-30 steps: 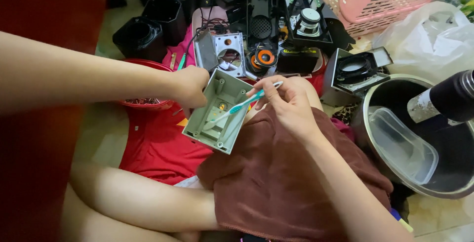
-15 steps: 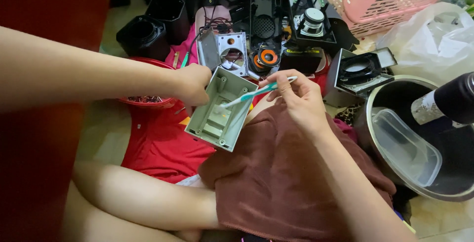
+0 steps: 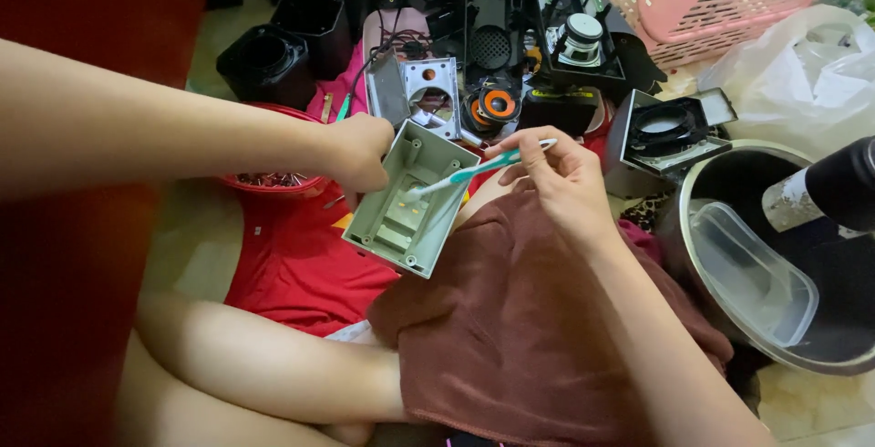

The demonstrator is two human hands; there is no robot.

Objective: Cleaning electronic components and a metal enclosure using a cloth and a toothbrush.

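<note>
Brown towel (image 3: pixel 510 347): draped over the lap, 6 o'clock of centre. Red cloth (image 3: pixel 292 265): at 8 o'clock, beneath the work. Metal pot (image 3: pixel 802 256): at 3 o'clock, containing a clear plastic tub (image 3: pixel 752 274) and a dark bottle (image 3: pixel 829 192) with a pale rectangular label. Pink basket (image 3: pixel 720 0): at 1 o'clock. White bag (image 3: pixel 802 64): at 2 o'clock. Black speaker parts (image 3: pixel 538 46): stacked at 12 o'clock.

Grey-green casing (image 3: pixel 406 196): centre, open side up, tilted, above the red cloth.

Left hand (image 3: pixel 360 151): forearm entering from 9 o'clock, fingers clamped on the casing's upper left edge.

Right hand (image 3: pixel 556 174): forearm entering from 5 o'clock, fingertips pinching a teal toothbrush (image 3: pixel 474 172); bristle end inside the casing.
</note>
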